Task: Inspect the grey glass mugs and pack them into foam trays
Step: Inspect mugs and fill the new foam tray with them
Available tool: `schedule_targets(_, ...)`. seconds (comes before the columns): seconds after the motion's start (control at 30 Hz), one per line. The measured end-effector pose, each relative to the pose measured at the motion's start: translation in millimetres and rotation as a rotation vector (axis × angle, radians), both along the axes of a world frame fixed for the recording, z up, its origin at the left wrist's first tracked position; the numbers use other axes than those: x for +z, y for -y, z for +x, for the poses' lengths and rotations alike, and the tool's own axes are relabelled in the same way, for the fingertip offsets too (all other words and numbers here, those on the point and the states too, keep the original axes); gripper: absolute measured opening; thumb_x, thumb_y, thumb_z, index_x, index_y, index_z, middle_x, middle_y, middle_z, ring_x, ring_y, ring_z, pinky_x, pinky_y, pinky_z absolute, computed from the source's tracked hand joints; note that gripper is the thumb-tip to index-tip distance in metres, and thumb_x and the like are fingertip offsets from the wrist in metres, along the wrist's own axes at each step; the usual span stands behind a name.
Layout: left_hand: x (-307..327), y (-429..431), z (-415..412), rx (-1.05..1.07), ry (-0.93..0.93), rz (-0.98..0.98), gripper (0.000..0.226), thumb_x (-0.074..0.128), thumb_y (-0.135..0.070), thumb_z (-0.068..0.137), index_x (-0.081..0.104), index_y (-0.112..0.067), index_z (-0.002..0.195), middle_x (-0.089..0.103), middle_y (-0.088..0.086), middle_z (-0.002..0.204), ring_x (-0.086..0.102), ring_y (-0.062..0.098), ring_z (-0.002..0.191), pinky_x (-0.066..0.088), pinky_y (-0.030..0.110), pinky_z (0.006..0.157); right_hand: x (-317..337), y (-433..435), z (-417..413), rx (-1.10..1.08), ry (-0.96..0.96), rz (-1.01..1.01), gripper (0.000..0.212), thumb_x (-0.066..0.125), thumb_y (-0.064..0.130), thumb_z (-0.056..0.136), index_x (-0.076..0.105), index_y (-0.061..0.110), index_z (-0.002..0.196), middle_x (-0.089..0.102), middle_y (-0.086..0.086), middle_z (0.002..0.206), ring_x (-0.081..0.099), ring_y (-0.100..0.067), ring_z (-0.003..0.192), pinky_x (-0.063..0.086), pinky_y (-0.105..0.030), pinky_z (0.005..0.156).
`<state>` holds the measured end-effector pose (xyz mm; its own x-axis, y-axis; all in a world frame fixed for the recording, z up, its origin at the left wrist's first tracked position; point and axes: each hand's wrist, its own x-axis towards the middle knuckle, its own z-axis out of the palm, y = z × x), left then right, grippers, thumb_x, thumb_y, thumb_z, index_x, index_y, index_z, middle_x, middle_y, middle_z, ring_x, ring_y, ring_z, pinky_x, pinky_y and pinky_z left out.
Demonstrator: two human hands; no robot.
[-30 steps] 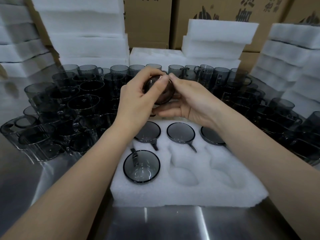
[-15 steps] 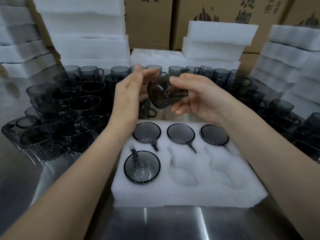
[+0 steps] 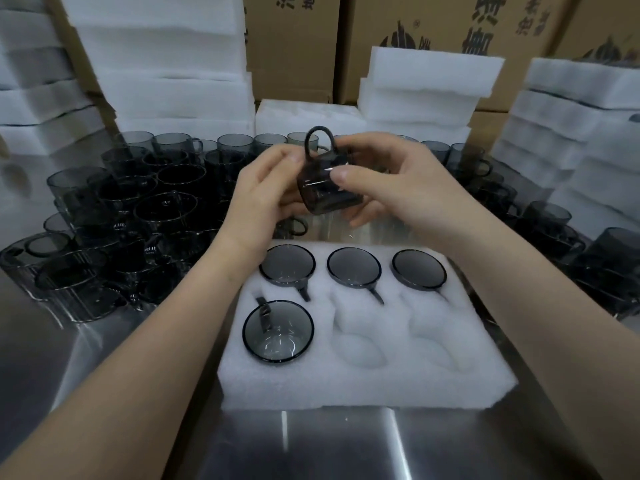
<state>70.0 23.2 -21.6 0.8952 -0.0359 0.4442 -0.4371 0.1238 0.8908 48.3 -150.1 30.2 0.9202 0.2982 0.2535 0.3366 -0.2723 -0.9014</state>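
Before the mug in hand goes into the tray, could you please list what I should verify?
1. Both left hand and right hand grip the held mug: ok.
2. No chips or cracks in the held mug: cannot tell.
3. The front middle pocket of the foam tray is free: ok.
4. The front right pocket is free: ok.
5. The front left mug sits fully in its pocket: ok.
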Motion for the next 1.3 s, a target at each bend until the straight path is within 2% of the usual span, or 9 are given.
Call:
schedule_targets(0.2,-1,-1,7,0.144,-0.228,0.222,0.042,0.033,-0.03,0.105,0.068,-0.014,0.088,0.076,0.002,0.083,0.066,0.013,0.058,0.051,0.023,0.055,17,3,-42,0.003,0.059,-0.489,0.032,0.072,0.052,0.071,0.07,0.02,0.074,0.067,0.001,0.058,0.063,-0.014,0.044,0.049,-0.022,0.042)
schedule_targets(0.53,-12,0,14,0.254,-0.092,0.897,0.031,0.072,-0.033,0.085,0.062,-0.024,0.057,0.053,-0.017,0.043,0.047,-0.006,0.045,0.033,0.007,0.044,6,-7,-77,0.02,0.131,-1.019,0.057,0.062,0.074,0.067,0.063,0.017,0.077,0.057,0.006,0.054,0.047,-0.006,0.045,0.039,-0.026,0.041)
schedule_targets(0.7,-13,1,17,0.28,-0.074,0.944,0.03,0.072,-0.033,0.084,0.062,-0.023,0.059,0.052,-0.013,0.042,0.049,-0.003,0.047,0.03,0.01,0.043,-6,-7,-88,0.076,0.291,-1.141,0.06,0.034,0.081,0.071,0.04,0.044,0.118,0.055,0.016,0.095,0.049,-0.006,0.083,0.035,-0.027,0.058)
schedule_targets(0.8,-14,1,17,0.287,-0.08,0.959,0.033,0.072,-0.035,0.085,0.059,-0.025,0.056,0.05,-0.013,0.04,0.047,-0.006,0.045,0.029,0.011,0.042,-24,-8,-92,0.043,0.384,-1.281,0.082,0.005,0.075,0.078,0.038,0.036,0.143,0.037,0.005,0.132,0.031,-0.017,0.119,0.033,-0.039,0.093)
schedule_targets(0.87,-14,1,17,0.282,-0.068,0.953,0.033,0.071,-0.034,0.085,0.058,-0.024,0.056,0.049,-0.014,0.04,0.046,-0.007,0.045,0.031,0.01,0.043,-37,-10,-95,0.09,0.341,-1.274,0.087,-0.005,0.069,0.083,0.015,0.025,0.155,0.012,0.001,0.158,0.005,-0.018,0.144,0.007,-0.04,0.118)
schedule_targets(1.03,-13,2,18,0.283,-0.068,0.951,0.034,0.07,-0.034,0.085,0.057,-0.024,0.055,0.05,-0.018,0.04,0.047,-0.008,0.046,0.032,0.008,0.044,-50,-3,-88,0.233,0.169,-1.149,0.089,-0.003,0.075,0.08,-0.019,0.026,0.153,-0.031,0.015,0.157,-0.038,0.003,0.136,-0.024,-0.038,0.115)
schedule_targets(1.1,-13,3,16,0.3,-0.049,0.954,0.033,0.069,-0.035,0.086,0.058,-0.024,0.057,0.051,-0.013,0.043,0.048,-0.004,0.048,0.03,0.011,0.045,-43,-2,-80,0.286,0.134,-1.098,0.09,0.002,0.078,0.081,-0.005,0.027,0.156,-0.019,0.014,0.161,-0.027,0.004,0.141,-0.018,-0.036,0.118)
schedule_targets(1.17,-12,2,14,0.33,-0.017,0.938,0.029,0.067,-0.035,0.087,0.061,-0.023,0.061,0.056,-0.009,0.052,0.05,0.001,0.053,0.039,0.019,0.054,-32,1,-67,0.241,0.169,-0.956,0.077,0.015,0.07,0.089,0.041,0.026,0.146,0.028,0.004,0.156,0.018,-0.008,0.143,0.01,-0.037,0.122)
schedule_targets(1.3,-6,3,5,0.338,-0.002,0.958,0.022,0.064,-0.037,0.089,0.064,-0.026,0.071,0.065,-0.007,0.069,0.061,0.014,0.071,0.052,0.034,0.069,-17,13,-15,-0.152,0.26,-0.602,0.036,0.045,0.033,0.095,0.073,0.011,0.102,0.073,-0.007,0.095,0.062,-0.007,0.079,0.047,-0.018,0.075)
